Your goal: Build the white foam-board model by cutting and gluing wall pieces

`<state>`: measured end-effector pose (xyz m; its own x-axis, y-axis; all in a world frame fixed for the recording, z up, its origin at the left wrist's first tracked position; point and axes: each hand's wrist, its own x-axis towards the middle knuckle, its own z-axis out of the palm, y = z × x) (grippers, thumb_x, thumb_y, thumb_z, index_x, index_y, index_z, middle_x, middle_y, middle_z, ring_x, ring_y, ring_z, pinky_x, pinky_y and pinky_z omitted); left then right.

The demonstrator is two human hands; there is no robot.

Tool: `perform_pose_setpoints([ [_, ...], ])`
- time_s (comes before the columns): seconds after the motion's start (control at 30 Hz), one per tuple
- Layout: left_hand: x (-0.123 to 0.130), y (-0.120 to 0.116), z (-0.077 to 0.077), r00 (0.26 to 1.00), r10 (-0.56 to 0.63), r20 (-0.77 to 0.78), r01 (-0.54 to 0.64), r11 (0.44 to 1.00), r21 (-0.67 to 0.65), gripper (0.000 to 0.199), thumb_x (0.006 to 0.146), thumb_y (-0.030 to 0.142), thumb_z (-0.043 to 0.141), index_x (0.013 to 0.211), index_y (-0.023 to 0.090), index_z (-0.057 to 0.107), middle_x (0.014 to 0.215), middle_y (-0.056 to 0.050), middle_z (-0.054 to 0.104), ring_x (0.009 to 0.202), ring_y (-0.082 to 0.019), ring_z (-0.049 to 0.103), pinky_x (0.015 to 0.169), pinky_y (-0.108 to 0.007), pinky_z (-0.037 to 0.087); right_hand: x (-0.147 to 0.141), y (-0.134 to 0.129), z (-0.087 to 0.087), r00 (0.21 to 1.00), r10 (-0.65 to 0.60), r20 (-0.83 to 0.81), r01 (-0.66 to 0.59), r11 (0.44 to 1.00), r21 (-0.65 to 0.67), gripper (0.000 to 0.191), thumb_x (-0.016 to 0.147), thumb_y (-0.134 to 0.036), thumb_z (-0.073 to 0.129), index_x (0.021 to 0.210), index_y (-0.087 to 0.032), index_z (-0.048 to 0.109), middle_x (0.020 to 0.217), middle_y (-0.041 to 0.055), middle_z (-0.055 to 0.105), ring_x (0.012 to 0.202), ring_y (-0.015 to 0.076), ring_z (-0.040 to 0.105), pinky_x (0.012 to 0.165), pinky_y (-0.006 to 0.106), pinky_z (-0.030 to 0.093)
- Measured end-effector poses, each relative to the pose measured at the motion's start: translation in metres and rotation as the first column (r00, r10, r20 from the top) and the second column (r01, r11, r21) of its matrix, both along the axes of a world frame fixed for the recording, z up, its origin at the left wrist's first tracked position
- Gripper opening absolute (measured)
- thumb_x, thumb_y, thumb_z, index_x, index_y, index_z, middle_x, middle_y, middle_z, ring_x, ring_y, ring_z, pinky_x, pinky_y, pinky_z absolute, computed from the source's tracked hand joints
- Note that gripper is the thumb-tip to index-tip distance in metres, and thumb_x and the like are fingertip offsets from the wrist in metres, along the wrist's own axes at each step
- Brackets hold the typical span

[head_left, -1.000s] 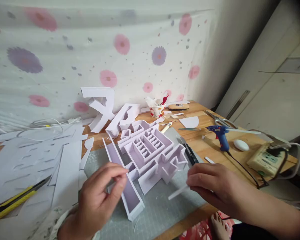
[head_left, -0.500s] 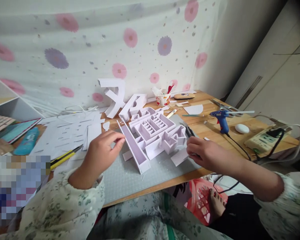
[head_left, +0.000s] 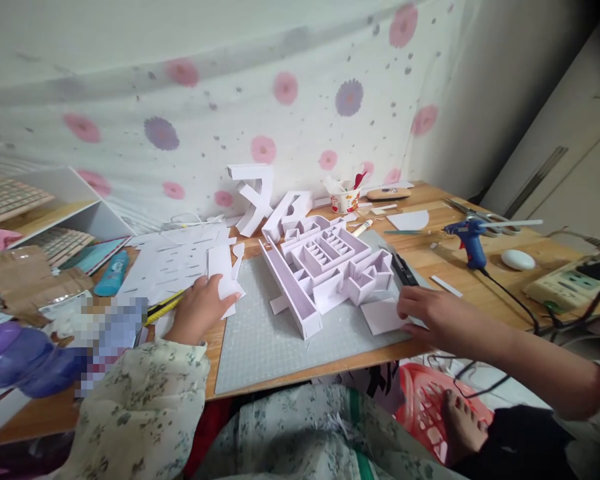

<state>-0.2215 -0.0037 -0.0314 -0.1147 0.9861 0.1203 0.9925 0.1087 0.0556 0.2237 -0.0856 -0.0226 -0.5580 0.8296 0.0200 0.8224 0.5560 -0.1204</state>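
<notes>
My left hand (head_left: pixel 197 312) rests on white card scraps (head_left: pixel 220 261) left of the cutting mat, thumb spread away from the fingers. At the mat's right side my right hand (head_left: pixel 433 313) has its fingers closed at the edge of a flat white card piece (head_left: pixel 381 316). Just beyond those fingers lies a black craft knife (head_left: pixel 404 268). Between my hands, a white card structure (head_left: pixel 325 263) with many thin upright walls and a long trough-like side stands on the grey cutting mat (head_left: pixel 260 360).
White folded card shapes (head_left: pixel 255 200) stand at the back beside a paper cup (head_left: pixel 344 201). To the right are a blue glue gun (head_left: pixel 473 243), a white oval object (head_left: pixel 517 259) and a power strip (head_left: pixel 563 287). A yellow cutter (head_left: pixel 165 307) lies by my left wrist.
The view has turned left. My left hand has moved from beside the trough onto the card scraps. My right hand has shifted from the black knife down to the white card piece.
</notes>
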Motion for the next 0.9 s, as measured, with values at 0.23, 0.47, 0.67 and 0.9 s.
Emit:
perform_pose_setpoints([
  [0.23,-0.002,0.005,-0.005,0.977,0.054,0.205,-0.074,0.993,0.093,0.061,0.065,0.040,0.067,0.122,0.019,0.059,0.129,-0.019,0.052,0.113,-0.041,0.057,0.097,-0.049,0.043,-0.024,-0.008,0.007,0.975,0.076,-0.207,-0.069,0.997,0.040,0.016,0.091,-0.018,0.049,0.098,-0.020,0.064,0.102,0.0091,0.062,0.085,0.0203,0.064,0.076,0.036,0.052],
  [0.47,-0.009,0.008,0.006,0.746,0.075,0.661,-0.288,0.932,0.219,0.070,0.069,0.033,0.061,0.134,0.021,0.039,0.114,-0.012,0.056,0.105,-0.031,0.062,0.087,-0.046,0.052,-0.114,-0.015,0.022,0.958,0.161,-0.240,-0.121,0.978,0.172,0.028,0.088,-0.024,0.057,0.115,-0.015,0.063,0.123,0.0143,0.058,0.103,0.0269,0.059,0.088,0.042,0.052],
  [0.67,0.010,0.008,0.009,0.449,-0.111,0.886,-0.256,0.935,0.247,0.069,0.072,0.033,0.055,0.136,0.024,0.031,0.095,-0.003,0.055,0.074,-0.016,0.064,0.063,-0.029,0.054,-0.179,0.022,0.032,0.986,-0.103,-0.128,0.119,0.985,0.127,0.050,0.083,-0.058,0.059,0.098,-0.012,0.072,0.106,0.0185,0.064,0.104,0.0346,0.055,0.085,0.047,0.049],
  [0.9,0.023,-0.005,-0.010,0.490,-0.197,0.849,-0.134,0.946,0.297,0.069,0.074,0.033,0.057,0.138,0.024,0.034,0.114,-0.008,0.057,0.087,-0.018,0.065,0.072,-0.031,0.055,-0.193,0.042,0.030,0.970,-0.210,-0.125,0.219,0.974,0.059,0.028,0.083,-0.033,0.057,0.089,-0.012,0.075,0.105,0.0182,0.065,0.104,0.0340,0.056,0.086,0.046,0.044],
])
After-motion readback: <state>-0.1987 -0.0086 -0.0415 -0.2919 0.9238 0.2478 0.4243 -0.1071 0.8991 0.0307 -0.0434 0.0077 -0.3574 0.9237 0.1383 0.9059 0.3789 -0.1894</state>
